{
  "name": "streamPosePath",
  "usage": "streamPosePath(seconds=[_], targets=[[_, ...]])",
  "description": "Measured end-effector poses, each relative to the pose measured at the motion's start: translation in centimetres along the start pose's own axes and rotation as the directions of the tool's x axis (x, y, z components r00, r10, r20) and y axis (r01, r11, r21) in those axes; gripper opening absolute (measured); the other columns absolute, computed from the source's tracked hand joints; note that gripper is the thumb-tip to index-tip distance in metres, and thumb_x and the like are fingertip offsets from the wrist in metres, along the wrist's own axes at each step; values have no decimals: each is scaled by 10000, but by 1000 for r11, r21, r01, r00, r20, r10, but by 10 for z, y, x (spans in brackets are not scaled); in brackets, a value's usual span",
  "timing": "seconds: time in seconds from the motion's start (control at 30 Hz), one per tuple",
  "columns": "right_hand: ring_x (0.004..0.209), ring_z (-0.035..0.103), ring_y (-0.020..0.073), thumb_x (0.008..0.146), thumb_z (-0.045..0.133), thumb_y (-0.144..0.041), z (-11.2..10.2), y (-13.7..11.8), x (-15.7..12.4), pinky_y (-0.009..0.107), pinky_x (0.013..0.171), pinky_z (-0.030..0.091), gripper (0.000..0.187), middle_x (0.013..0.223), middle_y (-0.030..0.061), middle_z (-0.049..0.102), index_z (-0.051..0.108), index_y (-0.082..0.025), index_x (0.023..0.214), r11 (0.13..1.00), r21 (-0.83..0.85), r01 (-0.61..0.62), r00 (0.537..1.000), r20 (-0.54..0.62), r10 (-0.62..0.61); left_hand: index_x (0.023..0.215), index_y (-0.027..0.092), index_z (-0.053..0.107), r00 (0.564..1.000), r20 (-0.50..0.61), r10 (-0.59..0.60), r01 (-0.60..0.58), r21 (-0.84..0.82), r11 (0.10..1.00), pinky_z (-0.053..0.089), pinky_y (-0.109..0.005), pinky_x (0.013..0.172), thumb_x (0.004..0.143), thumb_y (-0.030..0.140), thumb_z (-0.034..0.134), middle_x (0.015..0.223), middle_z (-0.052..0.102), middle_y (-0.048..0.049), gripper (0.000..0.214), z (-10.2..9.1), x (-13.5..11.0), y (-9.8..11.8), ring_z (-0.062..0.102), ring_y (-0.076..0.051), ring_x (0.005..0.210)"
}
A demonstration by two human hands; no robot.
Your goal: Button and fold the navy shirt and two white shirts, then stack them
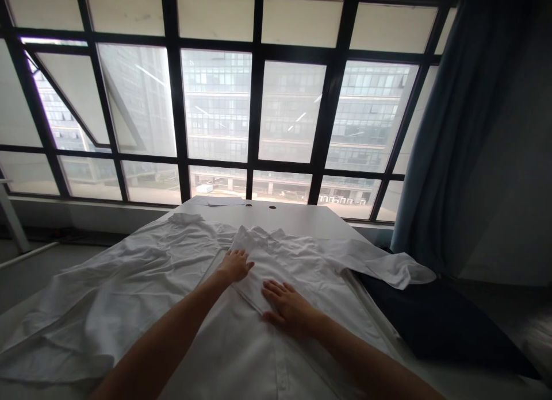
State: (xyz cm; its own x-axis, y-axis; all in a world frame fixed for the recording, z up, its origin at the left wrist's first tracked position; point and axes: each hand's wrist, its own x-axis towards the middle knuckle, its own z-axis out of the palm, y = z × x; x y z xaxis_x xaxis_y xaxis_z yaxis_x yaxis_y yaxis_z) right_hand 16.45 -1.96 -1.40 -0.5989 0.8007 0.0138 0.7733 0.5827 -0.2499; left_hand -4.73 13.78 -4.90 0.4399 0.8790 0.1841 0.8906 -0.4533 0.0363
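Observation:
A white button-front shirt (pixel 241 354) lies spread on the table, wrinkled, with its collar (pixel 259 236) at the far end. My left hand (pixel 235 266) rests flat on the upper chest of the shirt, just below the collar. Lower and to the right, my right hand (pixel 287 309) presses palm-down on a folded-over strip of the same cloth. Neither hand grips anything. One sleeve (pixel 379 265) stretches right past the table's edge, while the other sleeve (pixel 129 285) sprawls crumpled to the left.
The white table (pixel 276 217) has several dark round holes near its far edge. A dark cushion (pixel 435 322) sits at the right. Behind the table are a wide black-framed window (pixel 254 101) and a blue-grey curtain (pixel 444 130).

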Motion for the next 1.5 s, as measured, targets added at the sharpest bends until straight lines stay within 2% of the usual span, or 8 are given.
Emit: streamPosePath(seconds=[0.13, 0.33, 0.6, 0.73, 0.83, 0.93, 1.17, 1.5], targets=[[1460, 223, 288, 933, 381, -593, 2, 8, 8, 484, 1191, 142, 708, 1572, 127, 283, 370, -165, 1496, 999, 31, 26, 999, -24, -25, 1466, 122, 395, 1000, 2, -28, 28, -22, 999, 160, -501, 1168, 973, 463, 303, 1564, 286, -168, 607, 16, 50, -1, 207, -306, 1462], [1472, 184, 279, 923, 369, -632, 14, 21, 14, 484, 1198, 99, 743, 1586, 104, 247, 307, -200, 1524, 994, 113, 12, 999, -40, -7, 1520, 104, 268, 984, 90, -153, 158, -46, 986, 135, -488, 1173, 962, 579, 212, 1598, 164, -168, 734, 36, 116, -32, 116, -289, 1484], [1479, 159, 274, 936, 333, -630, 16, 16, -2, 495, 1194, 91, 732, 1591, 102, 221, 287, -207, 1532, 988, 152, -1, 999, -50, 9, 1524, 109, 263, 950, 152, -271, 281, -43, 959, 142, -509, 1169, 961, 584, 170, 1600, 127, -171, 743, 31, 144, -46, 113, -288, 1485], [1479, 161, 268, 938, 334, -624, 15, 7, -22, 494, 1193, 95, 724, 1592, 99, 225, 288, -211, 1531, 991, 135, -3, 1000, -28, 7, 1520, 69, 264, 953, 60, -298, 298, 4, 954, 119, -510, 1174, 982, 514, 183, 1598, 117, -189, 704, 19, 117, -21, 102, -303, 1484], [1478, 164, 262, 945, 324, -617, 14, 2, -31, 484, 1191, 108, 710, 1593, 95, 231, 293, -215, 1529, 994, 112, 1, 999, -36, 3, 1520, 86, 274, 986, -16, -164, 164, 11, 986, 137, -502, 1174, 983, 524, 193, 1596, 165, -168, 697, 14, 75, 9, 127, -299, 1482], [1476, 174, 255, 947, 325, -616, 15, 0, -34, 468, 1192, 115, 706, 1591, 93, 241, 310, -208, 1523, 996, 90, 11, 999, -51, -7, 1513, 147, 311, 999, 13, -32, 32, -4, 999, 149, -491, 1173, 968, 586, 221, 1591, 217, -132, 705, 13, 24, 26, 157, -292, 1477], [1464, 219, 243, 955, 309, -609, 19, -1, -36, 436, 1185, 150, 692, 1578, 108, 280, 369, -181, 1495, 996, 92, -4, 995, -95, 13, 1515, 154, 291, 976, 175, -132, 138, -20, 990, 165, -477, 1169, 970, 577, 233, 1602, 175, -129, 692, 2, -55, -3, 135, -266, 1484], [1469, 199, 255, 944, 314, -627, 23, -2, -36, 452, 1187, 145, 721, 1584, 99, 264, 358, -171, 1501, 995, 98, -36, 995, -92, 45, 1518, 179, 283, 973, 139, -186, 194, -45, 980, 177, -476, 1173, 987, 500, 223, 1605, 176, -99, 624, 2, -68, -21, 143, -243, 1483]])
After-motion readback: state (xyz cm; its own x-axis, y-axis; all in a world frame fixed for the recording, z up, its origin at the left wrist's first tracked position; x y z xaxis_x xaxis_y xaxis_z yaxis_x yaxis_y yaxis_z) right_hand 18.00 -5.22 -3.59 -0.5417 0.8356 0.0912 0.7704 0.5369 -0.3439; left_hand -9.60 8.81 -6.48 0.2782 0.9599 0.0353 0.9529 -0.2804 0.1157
